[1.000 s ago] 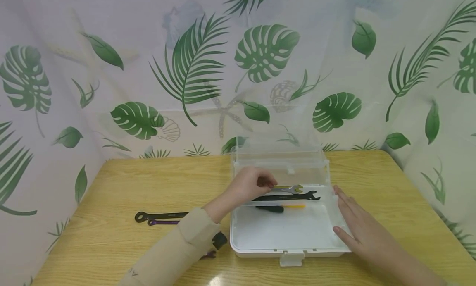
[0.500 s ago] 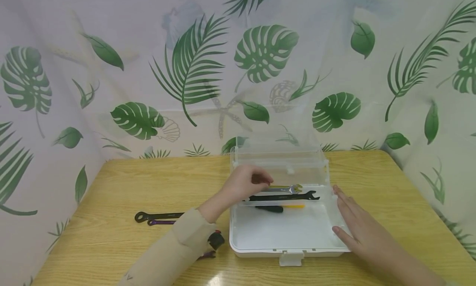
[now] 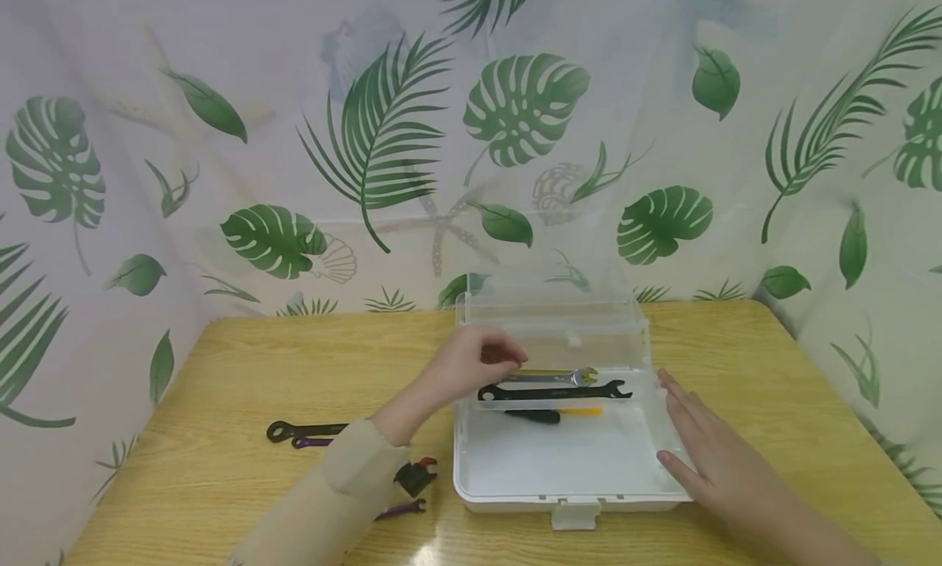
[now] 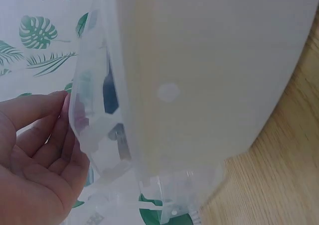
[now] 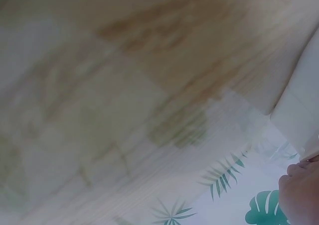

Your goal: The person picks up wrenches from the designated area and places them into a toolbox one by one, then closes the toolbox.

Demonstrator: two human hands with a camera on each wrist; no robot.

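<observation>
Our left hand (image 3: 471, 360) hovers with loosely curled, empty fingers over the open white plastic box (image 3: 567, 500); our right hand (image 3: 710, 455), fingers straight, seemingly rests against its side.

Your box (image 3: 567, 476) is smooth white plastic with a soft sheen, and its raised lid (image 3: 552, 321) is clear, glossy plastic. Inside the box you have a bright polished metal wrench (image 3: 555, 376), a matt black wrench (image 3: 552, 393) and a screwdriver (image 3: 548, 415) with a matt black handle. Under the box, the table (image 3: 221, 361) is pale wood grain, smooth and faintly shiny. Behind the box hangs thin, leaf-printed cloth (image 3: 294, 141).
</observation>
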